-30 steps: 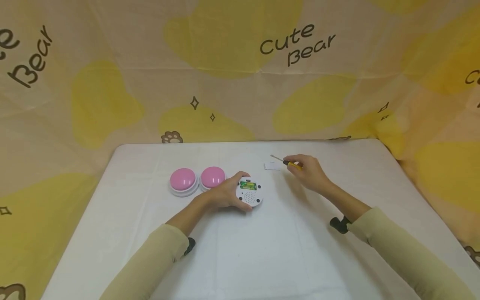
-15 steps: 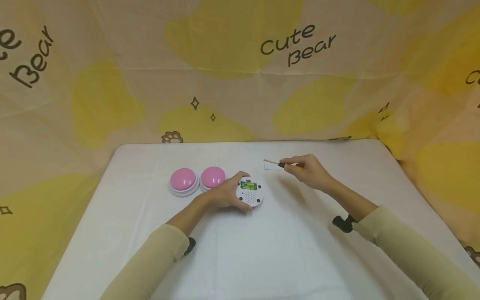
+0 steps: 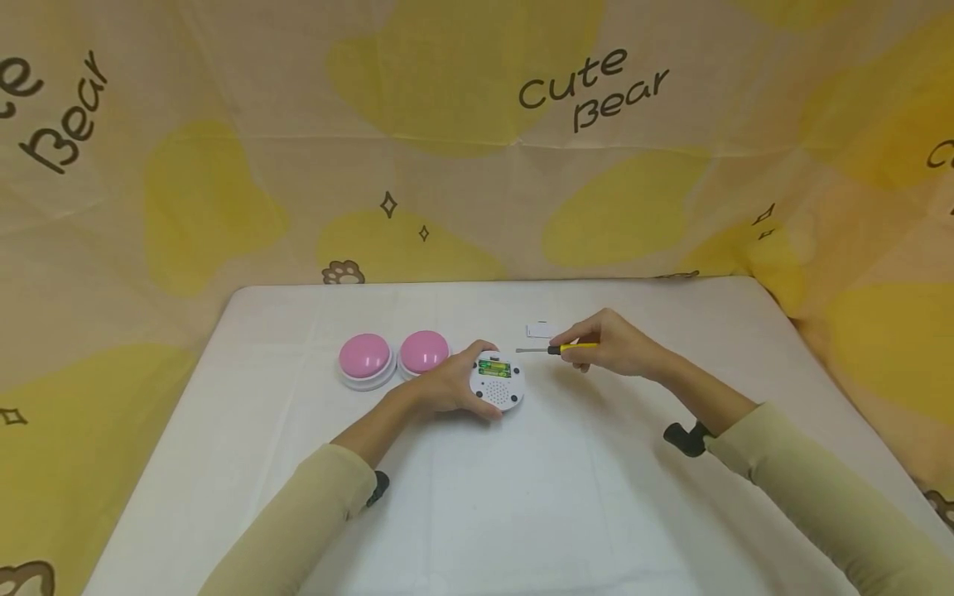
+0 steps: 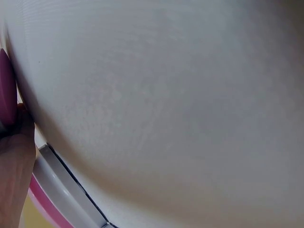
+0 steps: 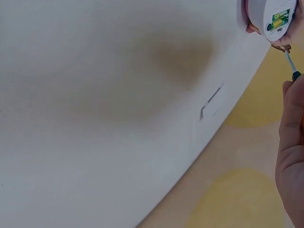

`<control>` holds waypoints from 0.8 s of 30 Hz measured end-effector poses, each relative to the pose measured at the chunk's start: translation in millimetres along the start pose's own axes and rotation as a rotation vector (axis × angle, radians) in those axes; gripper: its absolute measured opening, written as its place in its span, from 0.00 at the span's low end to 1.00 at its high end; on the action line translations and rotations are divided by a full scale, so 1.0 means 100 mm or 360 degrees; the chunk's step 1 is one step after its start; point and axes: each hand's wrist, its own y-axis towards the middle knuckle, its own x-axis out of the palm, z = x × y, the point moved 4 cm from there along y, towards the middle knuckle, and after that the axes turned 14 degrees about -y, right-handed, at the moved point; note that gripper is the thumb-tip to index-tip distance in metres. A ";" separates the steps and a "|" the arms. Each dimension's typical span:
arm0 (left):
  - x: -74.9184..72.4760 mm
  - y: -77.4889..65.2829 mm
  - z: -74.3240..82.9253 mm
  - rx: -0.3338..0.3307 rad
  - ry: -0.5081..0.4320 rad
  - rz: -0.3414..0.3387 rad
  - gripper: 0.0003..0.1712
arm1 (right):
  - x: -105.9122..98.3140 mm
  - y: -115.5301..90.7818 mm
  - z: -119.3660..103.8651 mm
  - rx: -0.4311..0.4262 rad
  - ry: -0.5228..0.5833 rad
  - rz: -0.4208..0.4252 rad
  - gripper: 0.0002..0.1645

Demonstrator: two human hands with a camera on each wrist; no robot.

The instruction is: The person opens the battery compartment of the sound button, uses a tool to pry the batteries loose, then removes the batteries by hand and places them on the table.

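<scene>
My left hand (image 3: pixel 445 386) grips a round white push-button device (image 3: pixel 507 393) by its sides, its underside facing up. Two green batteries (image 3: pixel 495 369) lie in the uncovered compartment, above a patch of speaker holes; dark round feet sit near the rim. In my right hand (image 3: pixel 607 343) is a screwdriver (image 3: pixel 577 348) with a yellow and black handle, pinched between thumb and fingers. Its metal shaft points left, the tip just right of the device's upper edge. The right wrist view also shows the device (image 5: pixel 270 14) and its batteries (image 5: pixel 280 20) near the screwdriver shaft (image 5: pixel 290 61).
Two pink-domed buttons on white bases, one at the left (image 3: pixel 364 358) and another beside my left hand (image 3: pixel 424 353), stand on the white table (image 3: pixel 477 513). A small white cover (image 3: pixel 538 329) lies behind the screwdriver. A patterned yellow cloth (image 3: pixel 447 165) hangs along the back edge.
My right hand has lowered the screwdriver and turned it nearly level, its tip moving left and toward the device. The left hand and the device have stayed in place.
</scene>
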 end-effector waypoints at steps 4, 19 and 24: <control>-0.01 0.00 0.00 0.0000 -0.0004 0.0000 0.57 | 0.02 0.01 -0.02 -0.0033 -0.0027 -0.0062 0.14; 0.00 0.00 0.01 -0.0016 0.0003 -0.0005 0.56 | 0.10 0.05 -0.07 -0.0136 -0.0142 -0.0080 0.12; 0.00 0.01 0.00 -0.0017 0.0009 -0.0006 0.56 | 0.11 0.06 -0.10 -0.0169 -0.0166 -0.0081 0.11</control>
